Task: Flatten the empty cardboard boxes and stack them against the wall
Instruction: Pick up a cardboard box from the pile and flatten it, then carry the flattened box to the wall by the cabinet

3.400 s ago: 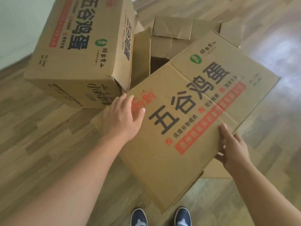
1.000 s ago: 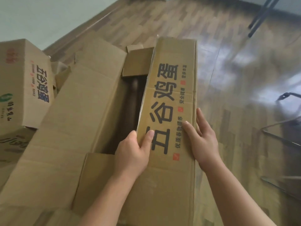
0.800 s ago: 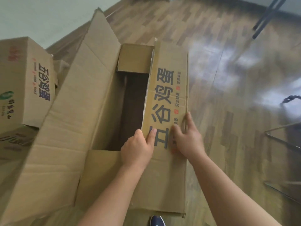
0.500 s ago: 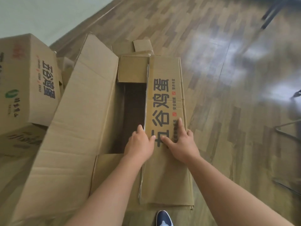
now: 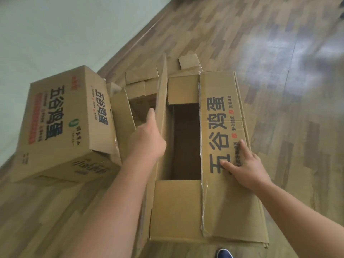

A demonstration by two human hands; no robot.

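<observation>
An open cardboard box [image 5: 176, 207] with black lettering lies on the wood floor in front of me, its dark inside showing. Its right flap [image 5: 219, 118] is folded flat, and my right hand [image 5: 245, 168] presses on it with fingers spread. The left flap [image 5: 162, 94] stands upright, edge-on to me. My left hand [image 5: 147, 138] lies flat against its outer left face, fingers stretched forward and thumb hidden. A closed printed box [image 5: 61, 123] sits tilted at the left.
Another opened box [image 5: 137, 90] with loose flaps lies behind, between the closed box and the one I work on. The pale wall [image 5: 55, 34] runs along the left with a baseboard. Bare wood floor [image 5: 288, 71] spreads to the right. My shoe [image 5: 224, 254] shows at the bottom.
My left hand left the right flap and moved to the left flap, which rose from leaning outward to upright. My right hand slid right and stays flat on the right flap.
</observation>
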